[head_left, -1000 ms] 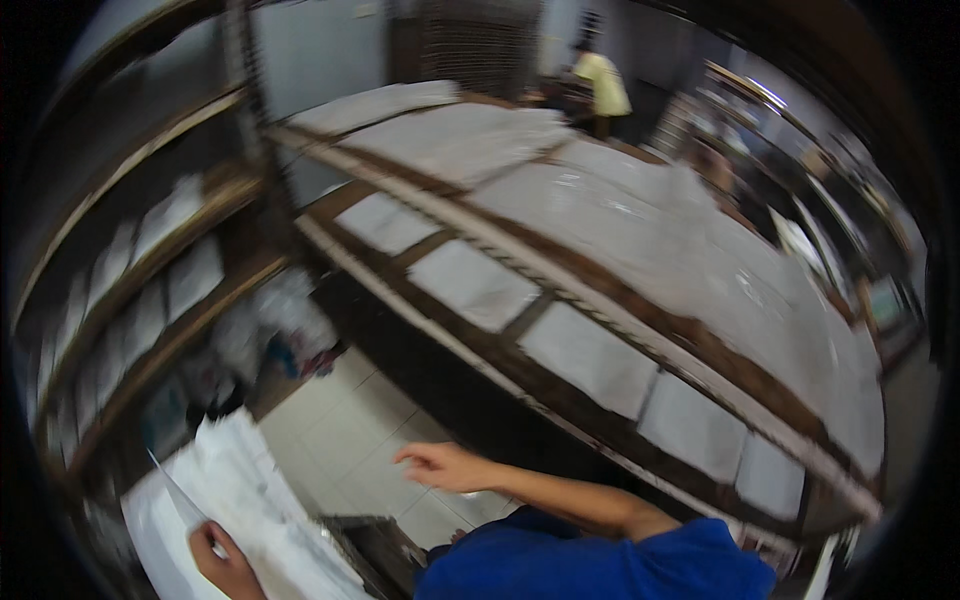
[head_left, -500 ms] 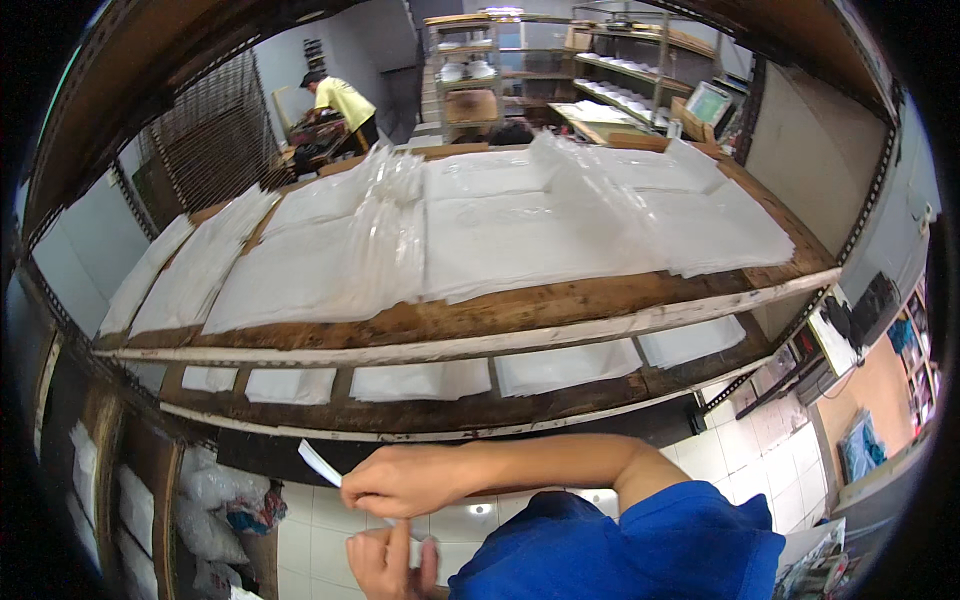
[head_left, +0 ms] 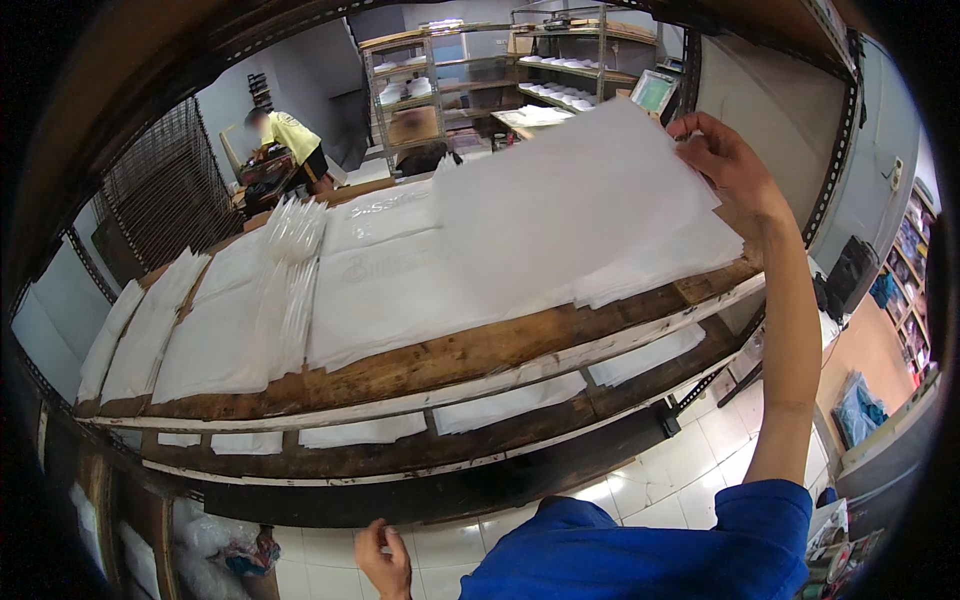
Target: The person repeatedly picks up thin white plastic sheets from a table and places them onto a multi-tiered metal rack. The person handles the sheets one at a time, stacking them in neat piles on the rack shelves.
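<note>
At the upper right, my right hand is closed on the upper corner of a flat white plastic bag. The bag is lifted at that corner and slants over the stacks on the upper shelf, hiding part of them. Beneath it, on the right, lies a stack of white bags. Left of the lifted bag is another flat stack, beside bags with shiny, ruffled edges. My left hand is low in front of the shelf, fingers curled in, with nothing seen in it.
Upper shelf has a worn wooden board; more white stacks lie on the lower shelf. A perforated metal post stands at right. Clear plastic sacks sit lower left. A person in a yellow shirt bends over a table beyond.
My right hand has moved from beside my left hand up to the right end of the shelf and lifted a bag's corner. The narrow white strip at my hands is out of sight. The view has shifted.
</note>
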